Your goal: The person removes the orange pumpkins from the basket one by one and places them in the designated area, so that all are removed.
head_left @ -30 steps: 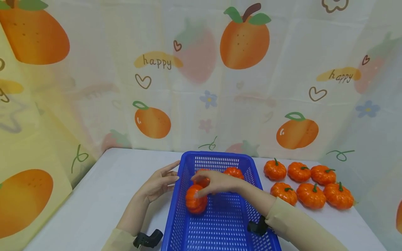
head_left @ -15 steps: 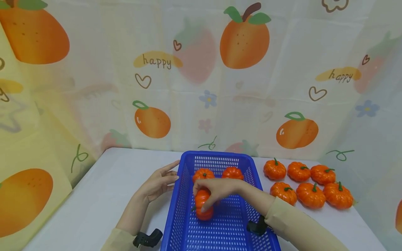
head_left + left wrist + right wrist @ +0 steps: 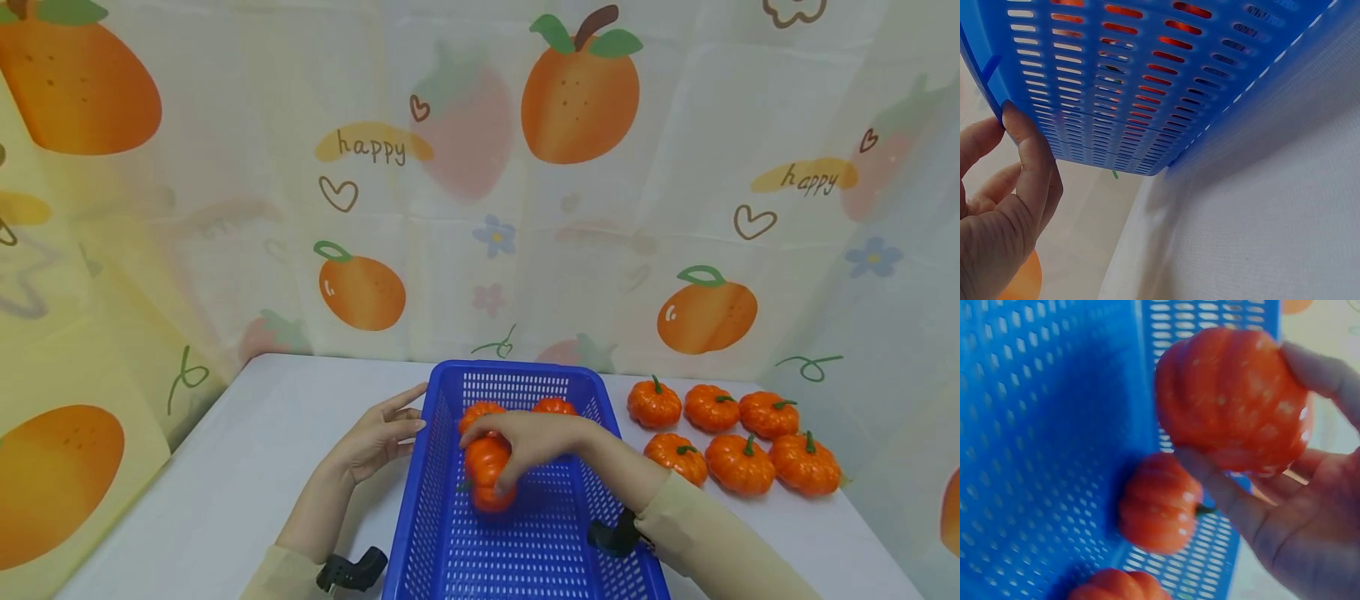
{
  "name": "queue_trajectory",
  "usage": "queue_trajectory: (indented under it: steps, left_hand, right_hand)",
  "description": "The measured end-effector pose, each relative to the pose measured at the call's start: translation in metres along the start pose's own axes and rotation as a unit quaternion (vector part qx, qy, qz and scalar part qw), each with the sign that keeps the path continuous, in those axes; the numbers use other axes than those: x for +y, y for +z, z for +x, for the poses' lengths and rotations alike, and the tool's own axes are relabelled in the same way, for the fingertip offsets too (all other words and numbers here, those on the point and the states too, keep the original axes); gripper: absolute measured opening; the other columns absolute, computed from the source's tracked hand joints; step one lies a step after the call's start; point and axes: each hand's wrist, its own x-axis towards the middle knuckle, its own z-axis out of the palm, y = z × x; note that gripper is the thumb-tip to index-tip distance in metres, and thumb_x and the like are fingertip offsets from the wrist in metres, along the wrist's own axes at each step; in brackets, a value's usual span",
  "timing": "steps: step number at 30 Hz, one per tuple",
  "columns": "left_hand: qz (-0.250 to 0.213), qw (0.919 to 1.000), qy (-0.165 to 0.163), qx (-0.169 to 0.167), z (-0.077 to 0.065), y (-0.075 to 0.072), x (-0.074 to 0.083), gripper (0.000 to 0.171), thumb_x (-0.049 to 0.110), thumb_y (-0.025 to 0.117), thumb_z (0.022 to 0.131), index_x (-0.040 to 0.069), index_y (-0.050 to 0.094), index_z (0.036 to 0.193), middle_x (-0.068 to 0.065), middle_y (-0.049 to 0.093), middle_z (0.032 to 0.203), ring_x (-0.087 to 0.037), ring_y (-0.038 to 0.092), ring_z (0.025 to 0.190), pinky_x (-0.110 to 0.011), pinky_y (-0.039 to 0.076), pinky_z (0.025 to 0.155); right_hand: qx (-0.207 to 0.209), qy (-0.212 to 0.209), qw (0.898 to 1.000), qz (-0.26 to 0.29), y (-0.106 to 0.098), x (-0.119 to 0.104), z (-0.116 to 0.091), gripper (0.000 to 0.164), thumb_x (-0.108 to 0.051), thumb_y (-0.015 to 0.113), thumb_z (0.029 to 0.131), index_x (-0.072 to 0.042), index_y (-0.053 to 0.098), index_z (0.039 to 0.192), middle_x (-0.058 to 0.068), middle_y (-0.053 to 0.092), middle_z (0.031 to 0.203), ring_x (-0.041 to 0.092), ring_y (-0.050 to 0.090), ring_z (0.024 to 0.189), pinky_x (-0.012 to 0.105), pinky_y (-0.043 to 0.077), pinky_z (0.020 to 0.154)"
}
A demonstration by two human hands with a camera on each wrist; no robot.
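My right hand [image 3: 528,442] grips a small orange pumpkin [image 3: 487,457] inside the blue basket [image 3: 408,517], its green stem pointing left. In the right wrist view the thumb and fingers curl round this pumpkin [image 3: 1229,400], which appears above a second one with a green stem [image 3: 1160,503]. Toward the basket's back sit another pumpkin [image 3: 480,410], partly hidden by the hand, and one farther right [image 3: 555,406]. At the basket's left side, my left hand [image 3: 382,437] is spread loosely; in the left wrist view a fingertip touches the rim [image 3: 999,112].
Right of the basket, several orange pumpkins stand in two rows on the white tabletop [image 3: 315,417]; one is a front-row pumpkin [image 3: 741,465]. A fruit-print curtain [image 3: 450,275] hangs directly behind the table. Each wrist wears a black device, such as the left wrist camera [image 3: 352,571].
My right hand has shifted the pumpkin slightly rightward within the basket, first nearer, then a little back. The pumpkin's stem has come into view on its left side. The left hand stays put.
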Motion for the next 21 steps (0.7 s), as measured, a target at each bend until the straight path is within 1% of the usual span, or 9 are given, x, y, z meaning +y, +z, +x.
queue_trajectory:
  steps: [5,9,12,16,19,21]
  left_hand:
    - [-0.002,1.0,-0.002,0.004,0.0,0.0,0.0,0.071,0.006,0.058,0.096,0.013,0.025,0.158,0.005,0.062,0.096,-0.007,0.063,0.087,-0.024,0.058,0.081]
    - [0.002,1.0,-0.004,0.009,-0.001,0.0,0.0,0.071,0.008,0.06,0.096,0.014,0.025,0.157,0.005,0.062,0.095,-0.006,0.063,0.087,-0.024,0.058,0.081]
    - [0.003,0.9999,-0.005,0.009,0.0,0.0,0.0,0.071,0.009,0.06,0.096,0.015,0.025,0.157,0.006,0.063,0.095,-0.006,0.063,0.087,-0.025,0.058,0.081]
    - [0.001,1.0,-0.004,0.007,0.0,0.0,-0.001,0.072,0.008,0.061,0.095,0.015,0.025,0.157,0.006,0.063,0.095,-0.006,0.064,0.087,-0.025,0.058,0.081]
    - [0.003,1.0,-0.004,0.008,0.0,0.0,-0.001,0.072,0.008,0.061,0.095,0.015,0.025,0.157,0.006,0.063,0.095,-0.006,0.064,0.088,-0.025,0.058,0.082]
    - [0.004,0.9999,-0.005,0.011,0.0,0.0,-0.002,0.071,0.008,0.061,0.095,0.016,0.026,0.157,0.006,0.064,0.095,-0.006,0.064,0.087,-0.025,0.058,0.081]
  right_hand:
    - [0.023,-0.06,0.997,0.046,-0.01,-0.006,-0.008,0.067,-0.02,0.082,0.071,-0.026,0.053,0.13,0.0,0.055,0.128,0.019,0.056,0.112,0.029,0.057,0.088]
    - [0.042,-0.103,0.991,0.069,-0.019,-0.01,-0.015,0.066,-0.018,0.083,0.071,-0.025,0.051,0.129,0.002,0.055,0.129,0.021,0.057,0.114,0.031,0.058,0.09]
    - [0.066,-0.119,0.987,0.085,-0.026,-0.012,-0.022,0.066,-0.016,0.082,0.072,-0.021,0.051,0.13,0.004,0.055,0.13,0.024,0.058,0.115,0.035,0.058,0.092]
    - [0.102,-0.138,0.979,0.105,-0.036,-0.012,-0.036,0.066,-0.012,0.08,0.073,-0.018,0.049,0.132,0.007,0.054,0.132,0.027,0.057,0.119,0.039,0.055,0.098]
    - [0.124,-0.157,0.973,0.116,-0.045,-0.01,-0.048,0.067,-0.01,0.078,0.074,-0.015,0.048,0.134,0.009,0.053,0.135,0.029,0.056,0.122,0.04,0.053,0.101]
    - [0.133,-0.165,0.968,0.132,-0.049,-0.008,-0.056,0.07,-0.008,0.078,0.074,-0.015,0.047,0.136,0.009,0.051,0.138,0.03,0.055,0.123,0.041,0.053,0.1]
